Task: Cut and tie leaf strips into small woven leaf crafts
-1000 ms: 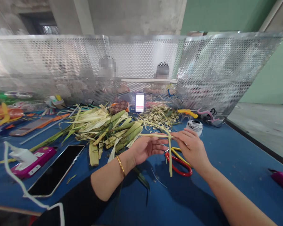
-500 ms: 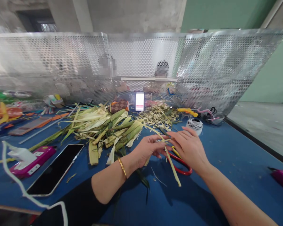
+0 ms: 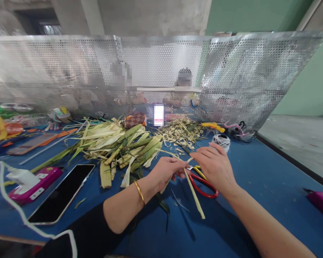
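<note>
My left hand (image 3: 165, 173) and my right hand (image 3: 214, 165) meet over the blue table (image 3: 253, 172), both pinched on thin pale green leaf strips (image 3: 194, 195). One strip hangs down toward me from my fingers; another runs back left toward the leaf pile. A gold bangle (image 3: 139, 191) circles my left wrist. Red-handled scissors (image 3: 203, 184) lie on the table just under and between my hands.
A pile of green and pale leaves (image 3: 118, 143) and a heap of trimmed scraps (image 3: 181, 132) lie behind my hands. A black phone (image 3: 61, 193) and pink power bank (image 3: 33, 181) sit left, white string roll (image 3: 221, 140) right. A perforated metal screen (image 3: 231, 79) has people behind it.
The strip that stood crosswise and upright between my hands has tilted, its free end now slanting down toward me. Both hands have dropped slightly toward the table.
</note>
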`<state>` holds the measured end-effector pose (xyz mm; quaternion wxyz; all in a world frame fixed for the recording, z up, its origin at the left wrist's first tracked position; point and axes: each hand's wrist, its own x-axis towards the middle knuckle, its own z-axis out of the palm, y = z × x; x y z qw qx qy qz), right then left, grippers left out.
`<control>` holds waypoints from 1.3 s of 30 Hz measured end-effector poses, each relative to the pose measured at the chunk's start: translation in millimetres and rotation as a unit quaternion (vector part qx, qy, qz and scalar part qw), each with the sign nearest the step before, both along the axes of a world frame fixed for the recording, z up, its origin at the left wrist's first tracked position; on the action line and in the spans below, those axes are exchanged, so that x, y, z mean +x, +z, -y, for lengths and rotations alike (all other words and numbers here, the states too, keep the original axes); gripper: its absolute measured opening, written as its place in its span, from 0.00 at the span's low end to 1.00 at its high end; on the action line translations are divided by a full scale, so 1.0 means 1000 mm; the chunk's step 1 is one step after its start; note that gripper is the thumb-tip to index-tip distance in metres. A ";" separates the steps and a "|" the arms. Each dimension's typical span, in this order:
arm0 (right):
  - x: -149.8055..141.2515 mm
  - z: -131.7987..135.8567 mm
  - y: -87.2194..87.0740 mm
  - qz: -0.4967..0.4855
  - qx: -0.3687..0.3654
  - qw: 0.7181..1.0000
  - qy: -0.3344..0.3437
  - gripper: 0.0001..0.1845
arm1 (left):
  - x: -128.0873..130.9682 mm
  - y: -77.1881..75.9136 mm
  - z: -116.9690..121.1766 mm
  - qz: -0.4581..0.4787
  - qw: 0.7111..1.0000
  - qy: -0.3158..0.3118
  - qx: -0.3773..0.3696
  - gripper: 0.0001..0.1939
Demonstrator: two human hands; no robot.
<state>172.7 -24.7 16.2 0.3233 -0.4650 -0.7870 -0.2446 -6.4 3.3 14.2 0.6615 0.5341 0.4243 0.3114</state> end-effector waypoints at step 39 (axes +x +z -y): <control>-0.033 0.026 -0.005 -0.208 -0.084 0.972 0.075 0.07 | 0.011 -0.004 0.011 -0.003 0.992 0.006 -0.129 0.13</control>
